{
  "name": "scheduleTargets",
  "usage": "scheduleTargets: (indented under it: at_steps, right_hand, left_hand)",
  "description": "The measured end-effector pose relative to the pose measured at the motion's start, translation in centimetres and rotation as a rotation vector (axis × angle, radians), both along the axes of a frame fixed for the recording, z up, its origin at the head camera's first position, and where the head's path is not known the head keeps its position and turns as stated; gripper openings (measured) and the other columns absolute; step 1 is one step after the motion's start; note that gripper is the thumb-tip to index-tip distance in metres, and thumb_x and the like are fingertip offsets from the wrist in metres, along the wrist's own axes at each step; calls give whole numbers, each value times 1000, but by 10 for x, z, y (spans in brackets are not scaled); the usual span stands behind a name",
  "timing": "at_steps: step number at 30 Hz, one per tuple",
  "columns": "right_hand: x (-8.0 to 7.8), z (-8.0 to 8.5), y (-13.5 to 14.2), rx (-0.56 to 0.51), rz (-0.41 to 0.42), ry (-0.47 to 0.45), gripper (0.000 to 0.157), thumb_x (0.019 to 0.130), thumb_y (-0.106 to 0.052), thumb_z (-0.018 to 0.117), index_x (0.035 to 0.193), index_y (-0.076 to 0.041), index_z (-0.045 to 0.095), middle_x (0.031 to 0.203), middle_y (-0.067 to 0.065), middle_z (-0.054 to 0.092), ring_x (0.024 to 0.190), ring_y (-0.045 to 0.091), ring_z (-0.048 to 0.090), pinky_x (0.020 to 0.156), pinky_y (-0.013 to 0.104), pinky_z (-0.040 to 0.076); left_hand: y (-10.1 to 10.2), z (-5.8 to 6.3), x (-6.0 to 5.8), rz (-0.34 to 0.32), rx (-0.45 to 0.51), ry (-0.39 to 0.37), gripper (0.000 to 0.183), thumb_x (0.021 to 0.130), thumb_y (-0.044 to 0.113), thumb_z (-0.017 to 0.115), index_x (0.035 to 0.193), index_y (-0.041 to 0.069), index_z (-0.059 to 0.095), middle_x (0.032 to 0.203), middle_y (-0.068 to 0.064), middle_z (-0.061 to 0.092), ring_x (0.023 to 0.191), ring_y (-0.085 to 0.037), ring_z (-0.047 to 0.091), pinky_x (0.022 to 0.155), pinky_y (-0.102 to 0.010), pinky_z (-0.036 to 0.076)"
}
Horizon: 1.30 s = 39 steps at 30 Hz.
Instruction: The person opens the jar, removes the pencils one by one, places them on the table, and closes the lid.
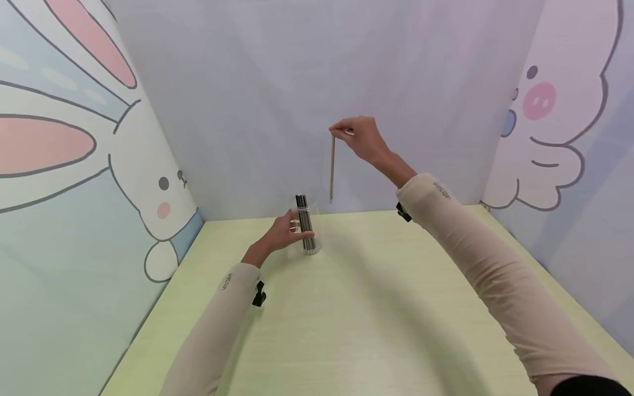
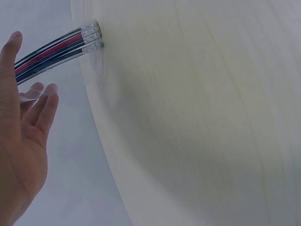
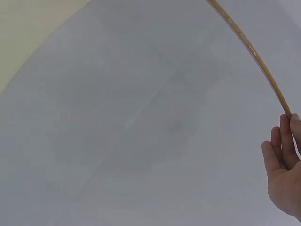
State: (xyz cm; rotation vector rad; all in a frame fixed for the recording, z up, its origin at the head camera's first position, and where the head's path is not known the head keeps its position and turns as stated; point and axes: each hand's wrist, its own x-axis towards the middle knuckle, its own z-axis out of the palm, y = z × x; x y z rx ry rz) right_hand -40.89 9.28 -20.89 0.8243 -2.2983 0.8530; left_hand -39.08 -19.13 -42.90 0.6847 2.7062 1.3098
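Note:
My right hand (image 1: 363,139) is raised in front of the back wall and pinches one end of a slim gold pencil (image 1: 332,168). The pencil hangs almost straight down, to the right of and higher than a clear cup (image 1: 311,251). Small pale printing runs along its gold side in the right wrist view. My left hand (image 1: 280,234) grips the cup from the left, thumb across the front and fingers behind. Several dark pencils (image 1: 304,219) stand in the cup, leaning slightly; the left wrist view shows a red one (image 2: 55,51) among them and silvery lower ends.
The cup is near the back edge of a pale yellow-green table (image 1: 346,330). A plain fabric wall (image 1: 247,110) rises behind it. Side panels carry a cartoon rabbit (image 1: 148,209) on the left and a pink-nosed figure (image 1: 559,126) on the right.

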Motion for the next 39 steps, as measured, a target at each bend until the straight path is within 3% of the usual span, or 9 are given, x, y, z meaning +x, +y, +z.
scheduleTargets:
  at_steps: [12,31,36,39]
  right_hand:
    - [-6,-36,7,52,-6,-70,20,102,-12,69,118,-3,78,119,15,75,111,29,71,99,43,58]
    - [-17,-113,11,167,0,-302,21,104,-11,66,116,2,77,114,18,76,102,33,73,88,46,61]
    - [-21,-129,15,150,-15,-375,22,103,-10,66,116,4,76,113,20,76,103,34,73,89,48,61]
    - [-24,-142,16,117,-26,-360,21,102,-9,67,115,4,76,113,20,76,103,35,72,89,49,60]
  left_hand:
    - [-5,2,2,-5,0,11,69,94,34,81,140,1,42,146,-22,51,137,-42,53,113,-49,48]
    - [-6,4,5,5,-5,8,72,93,36,81,144,3,41,146,-19,52,137,-40,54,113,-48,49]
    - [-5,4,3,-2,-10,8,73,94,35,80,145,3,39,148,-20,50,138,-40,53,113,-48,48]
    - [-6,3,2,-2,-14,3,73,94,36,80,145,3,39,148,-20,50,138,-40,53,113,-47,48]
